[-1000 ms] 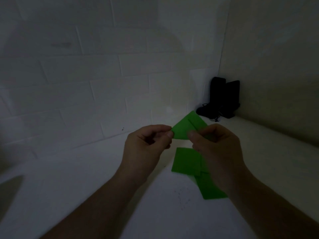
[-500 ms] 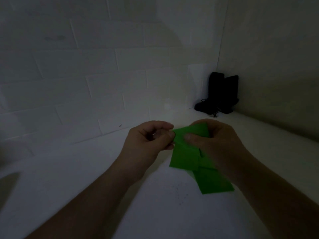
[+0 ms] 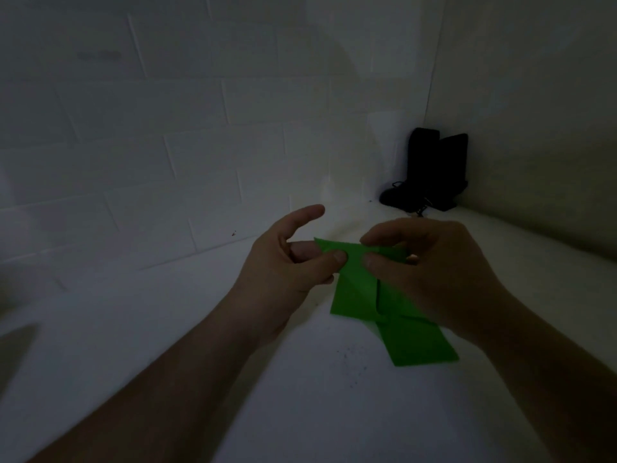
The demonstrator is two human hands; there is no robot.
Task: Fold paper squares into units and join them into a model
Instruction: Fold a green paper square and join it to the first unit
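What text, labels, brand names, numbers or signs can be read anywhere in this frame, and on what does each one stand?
None can be read.
Green paper, pinched by the left hand and right hand: plain, no print visible.
Green paper pieces on the table: plain.
Black objects in the corner: too dark to show any label or brand.
Tiled wall and white table: no writing or signs.

Dim, cool light throughout. White-painted brick wall (image 3: 167, 135) at the back, meeting a plain smooth off-white wall (image 3: 534, 111) at the right in a corner. White matte work surface (image 3: 167, 329) below, with faint dark specks (image 3: 350, 359); two upright black box-shaped objects (image 3: 434, 168) in the corner, details indistinct.
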